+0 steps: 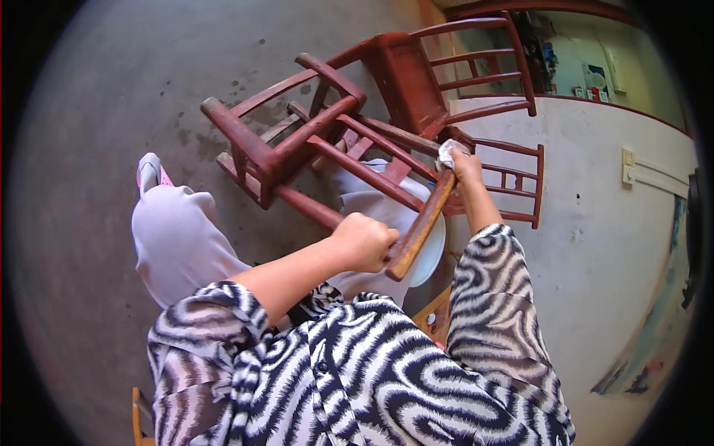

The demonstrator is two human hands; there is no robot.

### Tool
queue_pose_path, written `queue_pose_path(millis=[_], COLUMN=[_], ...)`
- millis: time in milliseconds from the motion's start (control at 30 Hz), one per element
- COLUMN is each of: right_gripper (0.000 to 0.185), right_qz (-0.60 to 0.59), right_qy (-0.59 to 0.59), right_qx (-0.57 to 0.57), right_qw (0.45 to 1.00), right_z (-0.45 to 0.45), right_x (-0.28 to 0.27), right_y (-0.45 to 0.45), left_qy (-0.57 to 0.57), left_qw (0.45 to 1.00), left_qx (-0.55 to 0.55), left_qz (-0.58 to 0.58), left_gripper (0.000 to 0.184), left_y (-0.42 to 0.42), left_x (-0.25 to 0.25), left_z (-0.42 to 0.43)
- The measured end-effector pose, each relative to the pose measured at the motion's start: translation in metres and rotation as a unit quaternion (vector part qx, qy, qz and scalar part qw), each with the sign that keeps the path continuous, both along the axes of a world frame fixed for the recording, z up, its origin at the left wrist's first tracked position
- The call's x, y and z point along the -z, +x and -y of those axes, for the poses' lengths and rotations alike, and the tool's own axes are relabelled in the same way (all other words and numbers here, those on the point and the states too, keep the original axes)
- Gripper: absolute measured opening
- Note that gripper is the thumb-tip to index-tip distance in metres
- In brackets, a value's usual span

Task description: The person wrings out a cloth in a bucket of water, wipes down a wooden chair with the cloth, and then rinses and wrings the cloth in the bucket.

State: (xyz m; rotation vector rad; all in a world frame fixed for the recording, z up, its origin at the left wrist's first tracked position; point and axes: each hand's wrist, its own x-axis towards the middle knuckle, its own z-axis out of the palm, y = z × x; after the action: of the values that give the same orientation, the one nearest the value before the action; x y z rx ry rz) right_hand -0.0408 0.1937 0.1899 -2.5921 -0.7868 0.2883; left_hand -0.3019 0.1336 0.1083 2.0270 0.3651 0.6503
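A red-brown wooden chair point(422, 227) lies tipped over in front of me, its legs pointing away and its worn top rail close to my body. My left hand point(364, 242) is closed around a back post near the lower end of that rail. At the rail's other end, my right hand point(466, 168) is closed on a crumpled white cloth point(448, 153) that is pressed against the wood. The fingertips under the cloth are partly hidden.
Another red-brown chair point(405, 78) stands beyond, by the white wall point(595, 193), with a further slatted chair back point(513, 182) below it. A round pale-blue seat point(431, 256) is beneath the tipped chair. Grey floor point(89, 223) extends left. A wall socket point(628, 167) is at right.
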Motion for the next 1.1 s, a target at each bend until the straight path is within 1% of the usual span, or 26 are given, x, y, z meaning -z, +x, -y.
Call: queue_pose_path(millis=[33, 100, 133, 200, 233, 267, 333, 400, 433, 467, 533, 600, 633, 667, 733, 800, 867, 933, 1000, 1067, 1100], right_gripper=[0.034, 0.037, 0.037, 0.038, 0.031, 0.031, 0.032, 0.039, 0.046, 0.035, 0.024, 0.021, 0.028, 0.028, 0.027, 0.027, 0.023, 0.019, 0.025, 0.034, 0.034], right_qz=[-0.002, 0.007, 0.010, -0.036, -0.121, -0.119, -0.221, -0.205, -0.212, -0.201, -0.133, -0.091, -0.068, -0.067, -0.102, -0.085, -0.102, -0.136, -0.178, -0.219, -0.216], right_qy=[0.001, -0.047, -0.049, 0.041, 0.041, 0.042, 0.060, 0.067, 0.053, 0.121, 0.012, 0.008, -0.023, -0.026, 0.095, 0.067, 0.038, 0.057, 0.045, 0.097, 0.098], right_qx=[-0.003, 0.090, 0.090, 0.062, 0.100, 0.102, 0.008, -0.042, -0.060, -0.068, -0.090, 0.051, 0.046, 0.041, 0.055, 0.031, 0.011, -0.037, -0.026, 0.018, 0.019], right_qw=[1.000, 0.995, 0.995, 0.997, 0.987, 0.987, 0.973, 0.976, 0.974, 0.970, 0.987, 0.995, 0.996, 0.997, 0.989, 0.994, 0.994, 0.988, 0.983, 0.971, 0.971], right_z=[-0.005, -0.003, -0.003, -0.003, -0.001, 0.002, 0.014, 0.028, 0.035, 0.040, 0.035, 0.018, 0.014, 0.015, 0.014, 0.027, 0.049, 0.080, 0.108, 0.128, 0.127], right_x=[0.004, -0.003, 0.000, 0.013, 0.011, 0.007, 0.000, -0.009, -0.011, -0.003, 0.000, -0.011, 0.000, 0.007, 0.021, 0.015, 0.011, 0.014, 0.012, 0.003, -0.001], right_y=[0.002, 0.008, 0.023, 0.027, 0.034, 0.020, -0.006, -0.041, -0.048, -0.053, -0.029, -0.038, -0.004, 0.006, 0.012, -0.010, -0.040, -0.069, -0.101, -0.153, -0.158], left_qy=[0.008, -0.002, -0.004, 0.009, 0.008, 0.009, -0.009, -0.009, -0.011, -0.013, 0.012, 0.011, 0.003, 0.000, 0.010, 0.003, -0.001, 0.003, 0.010, 0.020, 0.010], left_qw=[1.000, 0.999, 0.999, 1.000, 1.000, 1.000, 0.998, 0.999, 0.999, 0.999, 1.000, 1.000, 1.000, 1.000, 1.000, 1.000, 0.999, 0.996, 0.994, 0.992, 0.990], left_qx=[-0.015, -0.026, -0.027, 0.013, 0.020, 0.022, 0.036, 0.031, 0.025, 0.021, 0.009, 0.008, 0.005, 0.000, 0.009, 0.026, 0.041, 0.063, 0.077, 0.088, 0.097], left_qz=[0.015, 0.037, 0.040, -0.003, -0.012, -0.010, -0.043, -0.043, -0.043, -0.045, -0.027, -0.022, -0.017, -0.016, 0.002, -0.015, -0.033, -0.060, -0.071, -0.085, -0.099], left_gripper=[0.017, 0.018, 0.018, 0.019, 0.020, 0.020, 0.019, 0.019, 0.020, 0.020, 0.019, 0.019, 0.018, 0.018, 0.016, 0.016, 0.017, 0.019, 0.019, 0.020, 0.017], left_y=[0.004, 0.008, 0.008, 0.001, 0.000, 0.000, -0.003, -0.005, -0.005, -0.004, -0.001, -0.002, -0.002, 0.000, -0.001, -0.003, -0.004, -0.002, 0.003, 0.002, 0.000], left_x=[-0.001, -0.003, -0.005, -0.004, -0.004, -0.006, -0.009, -0.005, -0.004, -0.002, 0.002, -0.001, -0.004, -0.004, 0.000, -0.004, -0.006, -0.007, -0.004, -0.006, -0.010], left_z=[-0.002, 0.001, 0.000, -0.003, -0.004, -0.005, -0.007, -0.005, -0.003, -0.002, 0.002, -0.002, -0.003, -0.004, -0.002, -0.003, -0.005, -0.007, -0.006, -0.009, -0.010])
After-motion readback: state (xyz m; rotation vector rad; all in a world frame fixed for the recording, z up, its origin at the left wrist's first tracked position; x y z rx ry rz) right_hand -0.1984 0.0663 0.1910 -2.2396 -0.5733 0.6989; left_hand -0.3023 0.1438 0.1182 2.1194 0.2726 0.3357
